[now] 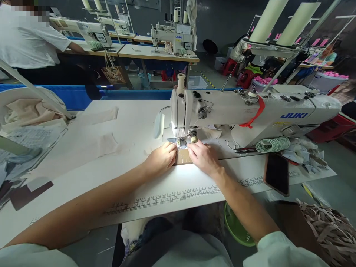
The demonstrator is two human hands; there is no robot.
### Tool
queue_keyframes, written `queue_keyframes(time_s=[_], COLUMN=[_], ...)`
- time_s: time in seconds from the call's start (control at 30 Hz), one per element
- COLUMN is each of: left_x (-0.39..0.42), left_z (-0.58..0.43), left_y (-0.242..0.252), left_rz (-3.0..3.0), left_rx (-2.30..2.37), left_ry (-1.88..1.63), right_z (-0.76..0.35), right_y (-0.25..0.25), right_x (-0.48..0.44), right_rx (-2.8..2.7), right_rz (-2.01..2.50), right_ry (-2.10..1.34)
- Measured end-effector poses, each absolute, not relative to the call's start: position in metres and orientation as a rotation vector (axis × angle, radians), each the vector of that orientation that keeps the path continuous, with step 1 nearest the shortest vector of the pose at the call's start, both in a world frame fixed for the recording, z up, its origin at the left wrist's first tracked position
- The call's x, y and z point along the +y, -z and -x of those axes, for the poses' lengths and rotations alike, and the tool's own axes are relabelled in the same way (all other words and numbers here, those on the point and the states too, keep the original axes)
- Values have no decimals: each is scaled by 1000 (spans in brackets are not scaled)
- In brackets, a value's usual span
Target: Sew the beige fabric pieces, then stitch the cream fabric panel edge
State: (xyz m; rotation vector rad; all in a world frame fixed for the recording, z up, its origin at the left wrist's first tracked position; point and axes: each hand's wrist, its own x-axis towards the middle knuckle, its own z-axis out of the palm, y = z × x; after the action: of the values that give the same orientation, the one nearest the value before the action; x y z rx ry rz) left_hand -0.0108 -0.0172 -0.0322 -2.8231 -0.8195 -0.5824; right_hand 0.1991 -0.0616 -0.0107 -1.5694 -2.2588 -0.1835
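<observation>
A white JUKI sewing machine (256, 109) stands in front of me, its lit needle area (182, 142) low at the left end. Just left of the presser foot, my left hand (161, 158) rests with curled fingers pressed together. On the other side, my right hand (204, 157) has thumb and fingertips closed close to the needle. Whatever lies between the fingertips is too small and too bright to make out. Below the needle, a tan plate (183, 157) shows between both hands.
Pale fabric pieces (107, 144) lie left on the white table (133, 129). Rightward are a phone (276, 173), a coil of light green cord (272, 144) and fabric scraps (306, 154). A green basin (236, 226) sits below. Another person (30, 40) works behind.
</observation>
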Motion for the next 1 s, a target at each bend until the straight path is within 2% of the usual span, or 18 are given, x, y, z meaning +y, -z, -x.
queue_keyframes(time_s=[0.6,1.0], left_x=[-19,-11], left_z=[9,8], left_y=[27,29], left_rz=[2877,2770], left_rx=[-828,-844], left_ry=[488,479], right_z=[-204,-202], right_y=[8,12], right_x=[-32,-40], right_rx=[-1969,-1907], right_rz=[1689,1720], right_ry=[-179,-123])
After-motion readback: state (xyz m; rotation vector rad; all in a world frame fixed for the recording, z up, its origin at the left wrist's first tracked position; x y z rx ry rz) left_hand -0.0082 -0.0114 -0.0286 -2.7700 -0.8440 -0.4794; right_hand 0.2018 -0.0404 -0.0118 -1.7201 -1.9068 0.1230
